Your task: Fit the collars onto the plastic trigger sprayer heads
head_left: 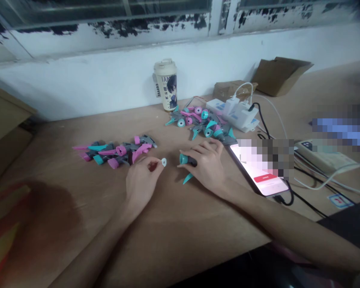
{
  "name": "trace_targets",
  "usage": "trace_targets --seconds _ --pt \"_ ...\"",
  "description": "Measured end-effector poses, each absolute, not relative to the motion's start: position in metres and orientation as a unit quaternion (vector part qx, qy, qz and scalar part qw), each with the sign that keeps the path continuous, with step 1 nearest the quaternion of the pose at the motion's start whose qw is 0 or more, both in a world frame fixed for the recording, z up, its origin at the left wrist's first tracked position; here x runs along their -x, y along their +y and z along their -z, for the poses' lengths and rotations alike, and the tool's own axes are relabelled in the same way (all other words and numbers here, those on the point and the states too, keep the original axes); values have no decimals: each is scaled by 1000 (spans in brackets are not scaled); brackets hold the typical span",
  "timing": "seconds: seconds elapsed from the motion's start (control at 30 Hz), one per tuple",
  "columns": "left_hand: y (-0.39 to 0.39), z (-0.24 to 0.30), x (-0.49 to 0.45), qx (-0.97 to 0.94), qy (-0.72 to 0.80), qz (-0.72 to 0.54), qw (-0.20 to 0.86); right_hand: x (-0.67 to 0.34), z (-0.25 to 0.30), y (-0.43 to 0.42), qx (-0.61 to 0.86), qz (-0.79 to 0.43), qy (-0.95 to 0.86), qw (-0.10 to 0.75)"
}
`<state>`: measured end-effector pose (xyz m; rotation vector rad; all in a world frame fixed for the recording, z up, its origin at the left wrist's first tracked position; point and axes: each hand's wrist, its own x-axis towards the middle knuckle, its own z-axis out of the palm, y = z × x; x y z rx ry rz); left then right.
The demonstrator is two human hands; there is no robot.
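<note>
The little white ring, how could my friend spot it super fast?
On the brown table, find the left hand, near a pile of pink, teal and grey parts. It pinches the little white ring, pale and apart from those colourful pieces.

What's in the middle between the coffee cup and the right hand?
A pile of pink, teal and gray plastic pieces lies between the coffee cup and the right hand, which holds a teal-collared piece. The head view shows it.
</note>
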<state>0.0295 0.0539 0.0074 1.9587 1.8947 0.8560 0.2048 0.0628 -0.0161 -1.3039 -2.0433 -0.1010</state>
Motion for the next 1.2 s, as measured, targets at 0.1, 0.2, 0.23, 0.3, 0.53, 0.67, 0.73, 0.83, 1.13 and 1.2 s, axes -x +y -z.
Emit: trace_targets --seconds 0.1,0.2,0.23,0.3,0.53,0.67,0.73,0.83,1.13,1.2 --pt "64 -1 -20 -592 608 -393 355 -207 19 68 506 -37 -771 386" --pt "69 0 -19 -532 538 -421 501 -205 20 70 482 -101 -768 410" --pt "70 -1 -20 -529 521 -419 523 -205 20 70 477 -112 -765 417" --pt "69 -2 -20 -530 498 -411 549 -204 19 70 468 -135 -758 434" --pt "66 -1 -21 -557 490 -405 535 -205 16 69 443 -186 -749 456" --pt "61 -3 -26 -598 507 -415 462 -203 16 68 445 -182 -754 447" --pt "57 -1 -30 -621 521 -421 407 -203 16 67 447 -183 -753 447" --pt "52 5 -34 -632 540 -447 330 -202 16 67 447 -187 -752 447" --pt "45 6 -37 -693 516 -453 218 -203 15 66 441 -184 -753 452" --pt "44 4 -37 -702 516 -451 193 -203 15 67 442 -181 -755 449"
